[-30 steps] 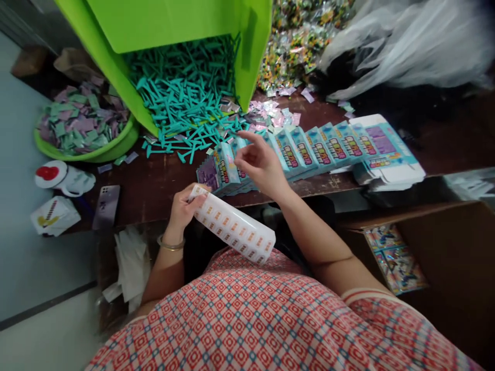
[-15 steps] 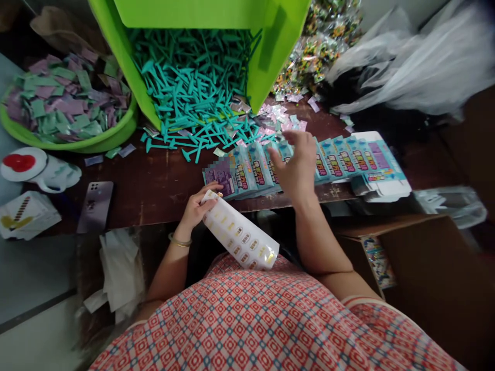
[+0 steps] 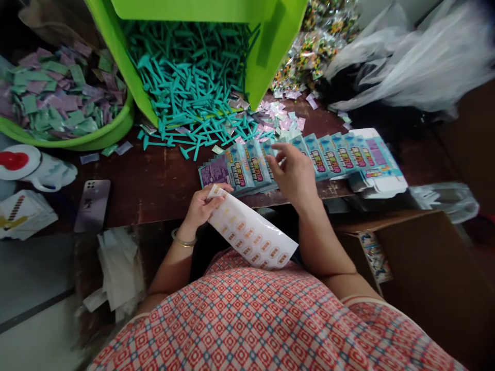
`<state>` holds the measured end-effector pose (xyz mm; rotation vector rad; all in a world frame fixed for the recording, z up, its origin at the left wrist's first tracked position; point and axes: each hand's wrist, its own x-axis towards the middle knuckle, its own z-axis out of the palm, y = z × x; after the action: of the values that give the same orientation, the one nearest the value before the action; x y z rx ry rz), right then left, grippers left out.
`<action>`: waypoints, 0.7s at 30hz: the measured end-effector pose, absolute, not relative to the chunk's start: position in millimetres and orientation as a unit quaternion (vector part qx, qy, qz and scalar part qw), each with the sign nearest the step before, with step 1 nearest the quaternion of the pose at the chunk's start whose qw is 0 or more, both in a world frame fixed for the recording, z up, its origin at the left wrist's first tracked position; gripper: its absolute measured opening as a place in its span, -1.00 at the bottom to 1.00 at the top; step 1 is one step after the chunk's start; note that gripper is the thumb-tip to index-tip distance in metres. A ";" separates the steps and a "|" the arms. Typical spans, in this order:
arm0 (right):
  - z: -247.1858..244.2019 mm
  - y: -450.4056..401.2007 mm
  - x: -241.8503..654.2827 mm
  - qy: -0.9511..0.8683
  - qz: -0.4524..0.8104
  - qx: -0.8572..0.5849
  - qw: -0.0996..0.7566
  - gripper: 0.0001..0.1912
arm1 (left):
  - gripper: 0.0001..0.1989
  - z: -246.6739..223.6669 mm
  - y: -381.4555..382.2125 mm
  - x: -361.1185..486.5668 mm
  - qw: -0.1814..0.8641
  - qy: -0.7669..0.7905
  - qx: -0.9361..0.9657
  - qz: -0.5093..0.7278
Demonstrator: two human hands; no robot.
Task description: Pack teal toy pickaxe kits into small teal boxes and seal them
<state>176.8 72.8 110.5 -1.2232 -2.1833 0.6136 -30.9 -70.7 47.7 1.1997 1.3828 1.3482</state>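
My left hand (image 3: 203,208) grips the upper left end of a white sticker sheet (image 3: 251,229) with rows of small gold and brown labels. The sheet slants down to the right over my lap. A row of overlapping blue boxes (image 3: 255,166) with colourful lettering lies along the table's front edge. Over the middle of that row is my right hand (image 3: 296,172), its thumb and fingers apart and curved. Nothing shows between them. At the row's right end lie flat white and blue cartons (image 3: 382,178).
Behind stands a green bin (image 3: 270,56) of teal hammer-shaped pieces (image 3: 181,87). A green basin (image 3: 77,141) of small packets, a lidded mug (image 3: 50,170) and a phone (image 3: 93,205) are on the left. An open cardboard box (image 3: 429,268) sits lower right.
The sticker sheet has swung a little to the right and its labels show more clearly. My right hand has lowered slightly over the boxes. The whole view has shifted a little.
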 end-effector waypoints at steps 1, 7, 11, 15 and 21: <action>115.8 64.8 180.0 -0.825 0.283 -0.409 0.270 -0.70 | -0.49 48.6 -70.4 -27.3 0.417 0.555 0.479 0.537; 118.9 26.7 190.4 -0.834 0.431 -0.242 0.245 -0.79 | -0.50 55.9 -60.4 4.7 0.383 0.578 0.508 0.512; 124.6 24.1 212.0 -0.836 0.355 -0.245 0.339 -0.86 | -0.45 63.0 -48.8 22.1 0.353 0.591 0.529 0.497; 124.7 29.9 224.1 -0.770 0.432 -0.257 0.392 -0.84 | -0.51 73.8 -37.1 36.6 0.332 0.587 0.572 0.467; 103.3 48.2 221.3 -0.713 0.579 -0.216 0.331 -0.41 | -0.72 81.7 -35.6 47.2 0.214 0.611 0.626 0.434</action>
<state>221.3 48.2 103.3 -0.5655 -1.8641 1.5137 47.2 -35.6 81.7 1.7368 1.6962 1.2053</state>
